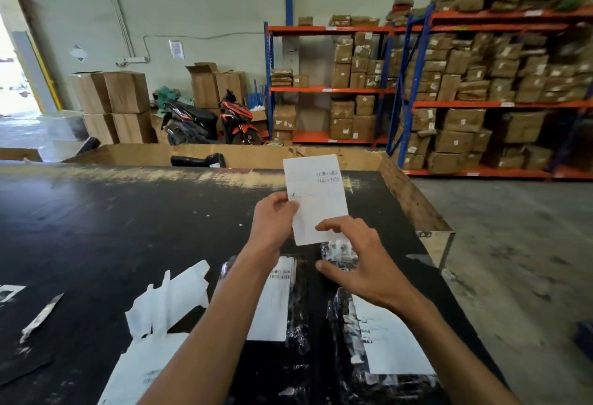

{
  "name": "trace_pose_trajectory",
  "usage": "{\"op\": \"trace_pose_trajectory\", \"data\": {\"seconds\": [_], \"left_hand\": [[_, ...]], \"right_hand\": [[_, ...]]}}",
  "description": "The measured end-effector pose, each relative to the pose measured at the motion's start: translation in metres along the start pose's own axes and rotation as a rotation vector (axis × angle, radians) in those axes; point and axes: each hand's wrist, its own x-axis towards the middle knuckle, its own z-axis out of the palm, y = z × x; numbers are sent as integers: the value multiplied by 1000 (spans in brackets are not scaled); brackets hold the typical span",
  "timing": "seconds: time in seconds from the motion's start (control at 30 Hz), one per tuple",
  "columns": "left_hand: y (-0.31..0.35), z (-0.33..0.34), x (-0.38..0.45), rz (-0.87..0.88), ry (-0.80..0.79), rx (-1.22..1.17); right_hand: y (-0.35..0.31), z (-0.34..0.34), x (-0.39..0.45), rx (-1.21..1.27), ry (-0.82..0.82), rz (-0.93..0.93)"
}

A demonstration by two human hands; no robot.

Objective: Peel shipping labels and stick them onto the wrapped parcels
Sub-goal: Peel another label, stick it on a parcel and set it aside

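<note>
A white shipping label (316,192) with barcodes is held upright above the black table (96,228). My left hand (272,225) pinches its left edge. My right hand (356,260) has its fingertips on the label's lower right part, fingers spread. Below the label lies a small black wrapped parcel (338,255) with no label on the part I can see. Two more black wrapped parcels, one in the middle (298,308) and one at the right (346,340), lie nearer me, each bearing a white label.
Peeled white backing papers (170,302) and a label sheet (141,369) lie at the left of the table. A cardboard bin (244,156) stands behind the table. Shelves of brown boxes (481,83), a motorbike (205,122) and concrete floor (513,244) are beyond.
</note>
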Motion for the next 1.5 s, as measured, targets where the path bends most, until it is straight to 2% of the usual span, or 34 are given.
{"op": "trace_pose_trajectory", "data": {"seconds": [0.13,0.23,0.4,0.67,0.9,1.2,1.37,1.5], "left_hand": [[-7,25,9,-7,-181,56],[-14,42,18,-6,-226,99],[-31,67,50,-47,-240,191],[-75,101,111,-178,-192,489],[-120,122,149,-272,-264,844],[-149,140,168,-358,-300,966],[-158,143,172,-305,-275,971],[-161,144,170,-275,-269,1063]], "right_hand": [[28,-20,5,349,369,411],[59,-33,12,531,360,619],[96,-40,20,597,359,688],[167,-19,38,421,240,820],[212,9,46,336,153,921],[245,29,42,249,94,1001],[250,31,44,173,77,993],[248,28,44,117,27,973]]}}
